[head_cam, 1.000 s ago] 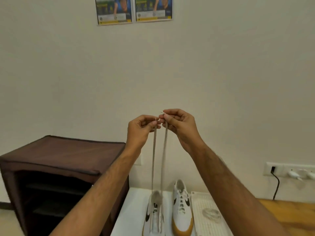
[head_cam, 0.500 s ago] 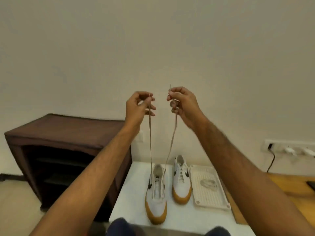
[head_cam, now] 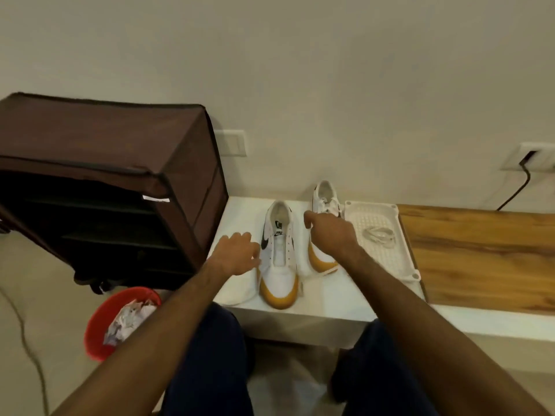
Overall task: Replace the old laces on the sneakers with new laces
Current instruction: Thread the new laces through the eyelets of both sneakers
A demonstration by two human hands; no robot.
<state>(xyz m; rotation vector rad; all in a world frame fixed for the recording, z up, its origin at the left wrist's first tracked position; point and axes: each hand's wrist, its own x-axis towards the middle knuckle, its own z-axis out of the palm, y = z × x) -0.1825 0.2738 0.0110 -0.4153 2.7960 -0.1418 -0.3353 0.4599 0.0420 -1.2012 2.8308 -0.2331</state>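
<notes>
Two white sneakers with tan soles stand on a white table. The near sneaker has a new white lace through its lowest eyelets, and the slack lies looped on the table on both sides. My left hand is low by that shoe's left side, fingers curled, with the lace loop running back under it. My right hand hovers over the far sneaker, which is still laced; thumb and forefinger are pinched together. The pinched lace end itself is hidden.
A white perforated tray right of the shoes holds a coiled lace. A brown fabric shoe rack stands at the left, with a red bin of crumpled paper below. Right of the tray is a wooden benchtop.
Both hands have dropped from chest height to the table beside the sneakers. The lace ends, earlier pulled up taut, now lie slack on the table. My view has tilted down.
</notes>
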